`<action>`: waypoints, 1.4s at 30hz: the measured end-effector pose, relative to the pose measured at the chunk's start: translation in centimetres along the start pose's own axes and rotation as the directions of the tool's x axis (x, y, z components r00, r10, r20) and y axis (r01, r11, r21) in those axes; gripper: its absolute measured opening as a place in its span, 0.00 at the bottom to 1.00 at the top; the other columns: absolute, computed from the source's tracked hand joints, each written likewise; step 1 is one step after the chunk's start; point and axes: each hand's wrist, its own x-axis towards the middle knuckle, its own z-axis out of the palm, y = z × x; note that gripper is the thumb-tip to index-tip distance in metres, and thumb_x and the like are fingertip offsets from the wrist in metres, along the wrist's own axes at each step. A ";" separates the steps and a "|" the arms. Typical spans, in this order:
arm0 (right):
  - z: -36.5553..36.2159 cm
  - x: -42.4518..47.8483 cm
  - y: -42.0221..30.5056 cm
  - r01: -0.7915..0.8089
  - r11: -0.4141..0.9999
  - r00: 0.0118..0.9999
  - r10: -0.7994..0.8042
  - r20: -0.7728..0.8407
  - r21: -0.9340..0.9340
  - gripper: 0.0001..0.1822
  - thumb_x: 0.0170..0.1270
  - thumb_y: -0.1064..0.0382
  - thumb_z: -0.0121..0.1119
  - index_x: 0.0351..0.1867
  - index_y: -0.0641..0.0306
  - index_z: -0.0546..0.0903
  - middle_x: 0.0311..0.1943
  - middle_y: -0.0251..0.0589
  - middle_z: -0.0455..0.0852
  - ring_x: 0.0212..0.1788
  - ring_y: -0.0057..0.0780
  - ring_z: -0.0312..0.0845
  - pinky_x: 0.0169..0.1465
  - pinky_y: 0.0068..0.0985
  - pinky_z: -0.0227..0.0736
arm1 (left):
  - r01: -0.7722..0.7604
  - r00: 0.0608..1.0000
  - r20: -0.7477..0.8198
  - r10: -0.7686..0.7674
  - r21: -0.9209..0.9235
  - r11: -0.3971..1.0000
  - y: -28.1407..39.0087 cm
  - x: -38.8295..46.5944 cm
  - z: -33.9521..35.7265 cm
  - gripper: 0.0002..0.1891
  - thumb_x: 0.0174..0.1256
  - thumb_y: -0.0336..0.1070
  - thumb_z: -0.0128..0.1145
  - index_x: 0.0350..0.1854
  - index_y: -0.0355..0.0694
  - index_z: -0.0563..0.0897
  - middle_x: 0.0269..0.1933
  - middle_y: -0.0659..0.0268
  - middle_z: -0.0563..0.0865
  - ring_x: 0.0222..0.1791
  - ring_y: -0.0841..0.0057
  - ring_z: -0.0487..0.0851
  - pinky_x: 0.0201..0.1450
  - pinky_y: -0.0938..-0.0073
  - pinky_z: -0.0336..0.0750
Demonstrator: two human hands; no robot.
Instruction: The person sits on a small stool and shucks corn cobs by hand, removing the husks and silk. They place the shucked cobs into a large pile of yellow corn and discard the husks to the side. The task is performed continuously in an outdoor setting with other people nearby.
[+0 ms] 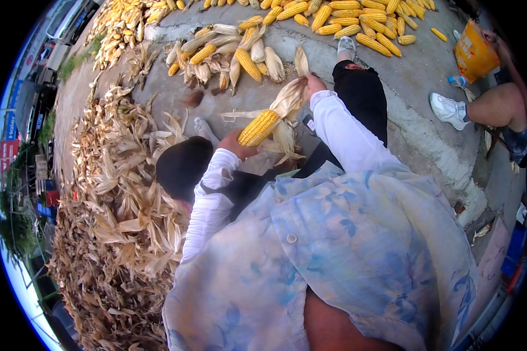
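Observation:
Between my hands is one ear of corn [258,128], its yellow kernels bare at the lower end. My left hand [238,145] grips that bare end. Dry husk leaves [289,97] are peeled back from the ear, and my right hand [315,85] holds them bunched at the far end. One leaf stands up beyond my right fingers, and others hang below the ear. Just ahead on the concrete lies a small heap of corn ears [221,52], some bare and some still in their husks.
Loose dry husks [127,188] form a large pile at my left. Husked ears [355,19] lie heaped ahead, with more corn [118,30] at the far left. On the right sits another person, whose white shoe [449,110] shows near a plastic bottle [458,80] and an orange bag [475,52].

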 end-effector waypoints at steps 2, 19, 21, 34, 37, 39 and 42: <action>0.1 0.3 0.4 -0.028 1.000 0.999 0.028 0.035 -0.012 0.10 0.58 0.62 0.44 0.36 0.66 0.71 0.34 0.42 0.76 0.35 0.32 0.72 0.40 0.31 0.68 | 0.112 0.989 0.123 -0.088 -0.213 0.971 0.0 -0.3 -0.9 0.31 0.33 0.40 0.66 0.46 0.37 0.71 0.34 0.63 0.79 0.30 0.79 0.78 0.33 0.80 0.72; 2.2 -10.0 1.6 0.543 0.534 0.820 -0.172 0.545 -0.648 0.15 0.44 0.63 0.54 0.35 0.66 0.73 0.26 0.40 0.77 0.29 0.30 0.73 0.35 0.23 0.67 | 0.314 0.939 0.101 -0.330 -0.645 0.697 -1.7 7.3 3.5 0.26 0.39 0.36 0.64 0.43 0.39 0.68 0.27 0.62 0.75 0.20 0.71 0.74 0.19 0.71 0.74; 2.4 -11.8 2.4 0.650 0.407 0.734 -0.113 0.670 -0.642 0.14 0.43 0.64 0.53 0.35 0.64 0.73 0.25 0.41 0.77 0.28 0.31 0.73 0.35 0.24 0.67 | 0.340 0.929 0.099 -0.356 -0.607 0.718 -1.2 7.7 3.9 0.26 0.39 0.36 0.64 0.44 0.39 0.68 0.27 0.62 0.75 0.20 0.71 0.74 0.19 0.71 0.74; 2.4 -11.3 3.2 0.591 0.492 0.744 -0.026 0.668 -0.639 0.07 0.46 0.68 0.51 0.29 0.65 0.72 0.21 0.38 0.75 0.22 0.25 0.71 0.26 0.22 0.66 | 0.296 0.952 0.178 -0.249 -0.741 0.603 -0.6 6.5 3.8 0.31 0.40 0.39 0.64 0.48 0.42 0.63 0.30 0.62 0.76 0.18 0.74 0.73 0.20 0.73 0.75; 2.6 -10.5 2.4 0.391 0.652 0.835 0.045 0.548 -0.649 0.07 0.48 0.67 0.50 0.30 0.66 0.71 0.20 0.36 0.74 0.18 0.22 0.69 0.20 0.21 0.65 | 0.242 0.965 0.125 -0.230 -0.760 0.604 -0.5 6.3 3.8 0.30 0.40 0.42 0.63 0.47 0.38 0.65 0.31 0.60 0.75 0.19 0.73 0.74 0.18 0.75 0.75; 2.6 -10.0 2.0 0.300 0.742 0.868 0.048 0.494 -0.599 0.08 0.49 0.67 0.49 0.32 0.66 0.69 0.19 0.36 0.73 0.16 0.21 0.67 0.17 0.20 0.63 | 0.234 0.967 0.125 -0.222 -0.778 0.583 -1.1 6.9 4.1 0.30 0.41 0.42 0.63 0.47 0.38 0.64 0.31 0.60 0.75 0.18 0.73 0.73 0.19 0.75 0.75; 2.4 -9.9 1.6 0.181 0.813 0.911 0.072 0.405 -0.553 0.08 0.49 0.68 0.49 0.33 0.67 0.69 0.18 0.36 0.72 0.16 0.21 0.66 0.17 0.20 0.62 | 0.235 0.968 0.145 -0.206 -0.813 0.532 -1.4 7.3 4.1 0.29 0.42 0.43 0.62 0.46 0.39 0.64 0.30 0.60 0.74 0.17 0.74 0.73 0.19 0.74 0.75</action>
